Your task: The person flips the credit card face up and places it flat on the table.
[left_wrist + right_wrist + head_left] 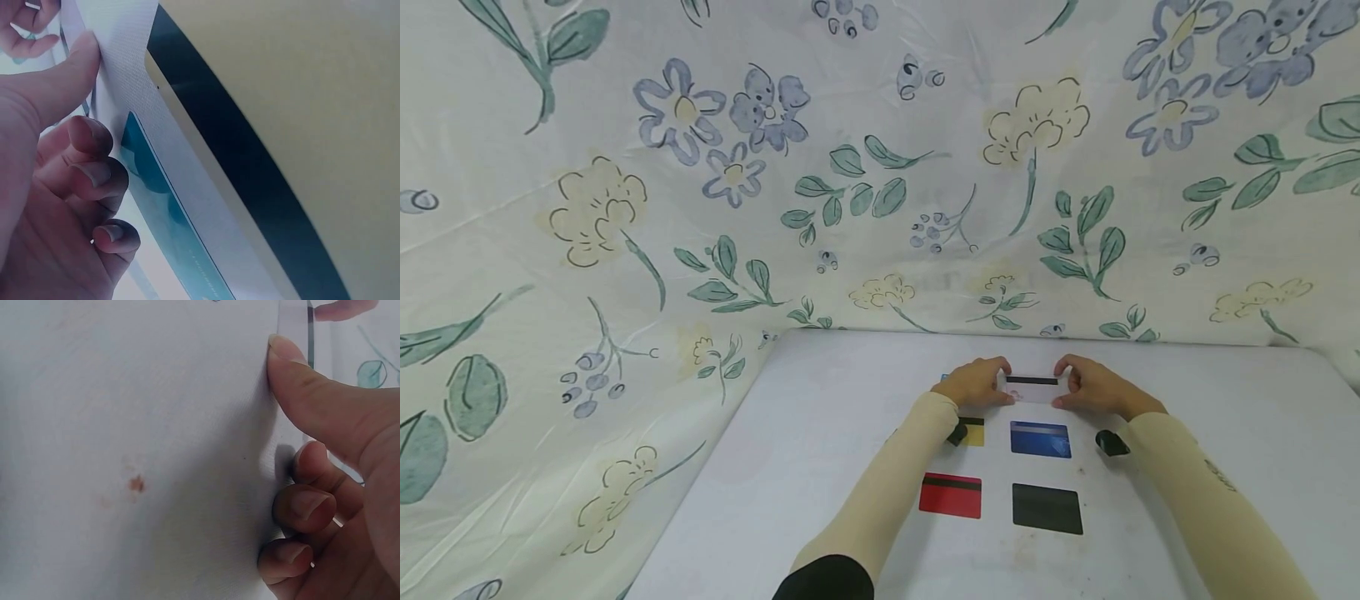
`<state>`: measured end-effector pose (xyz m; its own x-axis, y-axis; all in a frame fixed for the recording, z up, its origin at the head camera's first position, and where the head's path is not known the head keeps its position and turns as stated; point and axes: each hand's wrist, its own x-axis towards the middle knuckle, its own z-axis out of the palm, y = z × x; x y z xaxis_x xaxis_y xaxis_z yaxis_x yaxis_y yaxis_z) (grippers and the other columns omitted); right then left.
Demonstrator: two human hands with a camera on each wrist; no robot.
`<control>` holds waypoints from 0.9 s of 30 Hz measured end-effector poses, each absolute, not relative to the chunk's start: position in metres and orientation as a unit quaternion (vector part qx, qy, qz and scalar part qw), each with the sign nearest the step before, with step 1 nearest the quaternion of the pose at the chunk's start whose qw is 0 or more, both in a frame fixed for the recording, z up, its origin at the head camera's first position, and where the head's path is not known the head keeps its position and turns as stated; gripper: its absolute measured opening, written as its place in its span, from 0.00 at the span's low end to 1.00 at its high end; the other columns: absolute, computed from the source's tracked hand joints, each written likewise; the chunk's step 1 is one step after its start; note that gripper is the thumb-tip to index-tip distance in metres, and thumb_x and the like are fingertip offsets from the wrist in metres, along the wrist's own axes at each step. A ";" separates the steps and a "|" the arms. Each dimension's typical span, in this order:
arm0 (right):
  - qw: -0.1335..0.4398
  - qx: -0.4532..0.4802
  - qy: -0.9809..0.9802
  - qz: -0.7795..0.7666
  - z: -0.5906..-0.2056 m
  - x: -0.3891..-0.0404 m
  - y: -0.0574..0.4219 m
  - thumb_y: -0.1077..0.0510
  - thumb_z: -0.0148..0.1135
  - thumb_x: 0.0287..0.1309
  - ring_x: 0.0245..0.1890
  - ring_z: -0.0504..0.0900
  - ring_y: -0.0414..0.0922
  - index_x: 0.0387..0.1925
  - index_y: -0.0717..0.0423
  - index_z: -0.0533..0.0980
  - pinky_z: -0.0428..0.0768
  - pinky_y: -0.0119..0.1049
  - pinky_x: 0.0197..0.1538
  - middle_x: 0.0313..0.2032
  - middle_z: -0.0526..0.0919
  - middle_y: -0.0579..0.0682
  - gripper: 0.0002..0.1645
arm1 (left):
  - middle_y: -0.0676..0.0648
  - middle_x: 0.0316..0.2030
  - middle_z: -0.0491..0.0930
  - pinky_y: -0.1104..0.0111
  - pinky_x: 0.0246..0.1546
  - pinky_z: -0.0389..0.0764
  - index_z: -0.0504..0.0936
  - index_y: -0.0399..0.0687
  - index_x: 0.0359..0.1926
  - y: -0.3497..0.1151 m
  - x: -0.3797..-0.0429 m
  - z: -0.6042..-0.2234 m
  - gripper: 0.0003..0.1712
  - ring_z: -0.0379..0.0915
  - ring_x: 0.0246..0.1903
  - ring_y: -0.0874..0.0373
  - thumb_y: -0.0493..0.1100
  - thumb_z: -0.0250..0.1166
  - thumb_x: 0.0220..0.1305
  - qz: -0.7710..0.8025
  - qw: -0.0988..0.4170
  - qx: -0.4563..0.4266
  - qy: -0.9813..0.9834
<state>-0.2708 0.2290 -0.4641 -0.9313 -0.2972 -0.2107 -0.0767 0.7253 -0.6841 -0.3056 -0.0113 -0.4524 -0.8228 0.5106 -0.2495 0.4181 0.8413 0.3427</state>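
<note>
A pale card (1032,392) with a black stripe along its upper part lies at the far side of the white table, between both hands. My left hand (976,383) holds its left end, thumb at the near corner and index finger at the far corner. On the opposite end, my right hand (1097,387) grips it the same way. In the right wrist view, the right thumb (306,381) is at the card's edge, with the other fingers curled below. A teal card (169,206) lies beside the left fingers, mostly hidden by that hand in the head view.
Nearer lie a yellow card (973,433) with a black stripe, partly covered by the left wrist, a blue card (1041,440), a red card (951,497) and a black card (1047,509). A flower-patterned cloth (850,250) hangs behind the table (775,483).
</note>
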 end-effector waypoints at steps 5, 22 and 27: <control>0.155 -0.104 0.919 -0.347 -0.466 -0.272 0.230 0.55 0.74 0.61 0.34 0.72 0.45 0.61 0.66 0.70 0.71 0.38 0.38 0.31 0.72 0.50 0.34 | 0.50 0.45 0.84 0.64 0.49 0.81 0.74 0.56 0.67 -0.011 -0.307 -0.453 0.31 0.76 0.40 0.61 0.58 0.69 0.68 0.126 0.159 0.251 0.946; 0.173 -0.095 0.913 -0.357 -0.464 -0.267 0.230 0.55 0.76 0.58 0.38 0.73 0.46 0.63 0.65 0.67 0.73 0.38 0.41 0.35 0.72 0.52 0.38 | 0.51 0.49 0.85 0.62 0.54 0.82 0.73 0.59 0.69 -0.011 -0.301 -0.453 0.30 0.79 0.44 0.60 0.60 0.65 0.71 0.097 0.155 0.253 0.950; 0.171 -0.098 0.911 -0.362 -0.464 -0.266 0.230 0.56 0.76 0.58 0.38 0.74 0.47 0.62 0.66 0.67 0.73 0.39 0.41 0.36 0.73 0.52 0.37 | 0.51 0.49 0.85 0.62 0.54 0.82 0.73 0.59 0.69 -0.012 -0.302 -0.455 0.30 0.79 0.45 0.60 0.60 0.64 0.71 0.095 0.155 0.256 0.949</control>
